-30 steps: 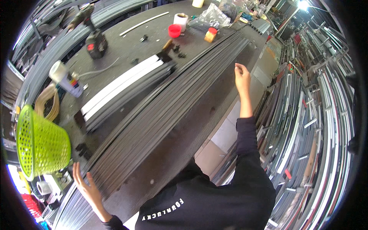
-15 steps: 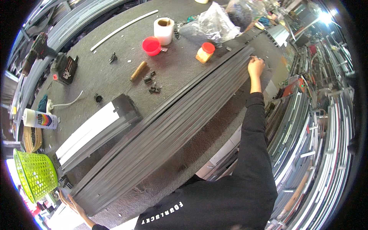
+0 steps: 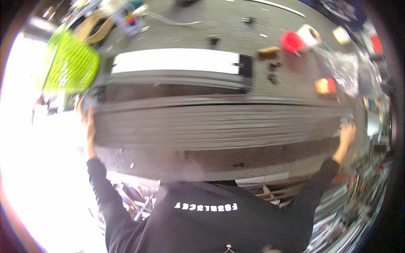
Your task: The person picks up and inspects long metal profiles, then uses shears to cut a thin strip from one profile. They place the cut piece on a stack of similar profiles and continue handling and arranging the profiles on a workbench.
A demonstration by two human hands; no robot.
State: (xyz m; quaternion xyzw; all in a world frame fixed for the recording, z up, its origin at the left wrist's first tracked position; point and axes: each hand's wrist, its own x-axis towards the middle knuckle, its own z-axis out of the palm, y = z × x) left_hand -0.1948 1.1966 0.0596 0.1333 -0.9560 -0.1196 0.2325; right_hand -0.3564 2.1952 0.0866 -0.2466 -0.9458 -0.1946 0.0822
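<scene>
A wide row of long dark grey strips (image 3: 215, 128) lies side by side across the dark table, running left to right in front of me. My left hand (image 3: 87, 120) is at the strips' left end, its fingers stretched out and apart, seemingly against the ends. At the opposite end is my right hand (image 3: 347, 134), touching or very close to the strip ends. Its fingers are smeared by motion, so their grip cannot be made out. Just beyond the row lies a shorter stack of dark strips (image 3: 177, 80) with a white strip (image 3: 177, 61) along its far side.
A green plastic basket (image 3: 76, 63) stands at far left, near a spray can (image 3: 128, 21). Farther right are a wooden block or handle (image 3: 269, 53), small black pieces (image 3: 274, 71), a red cup (image 3: 292, 41), a white roll (image 3: 310, 36), a red-lidded jar (image 3: 325, 86) and clear plastic (image 3: 348, 69).
The view has swung left, so the strips now run level instead of slanting, and both forearms show. Both hands remain at the strips' ends. The picture is more blurred.
</scene>
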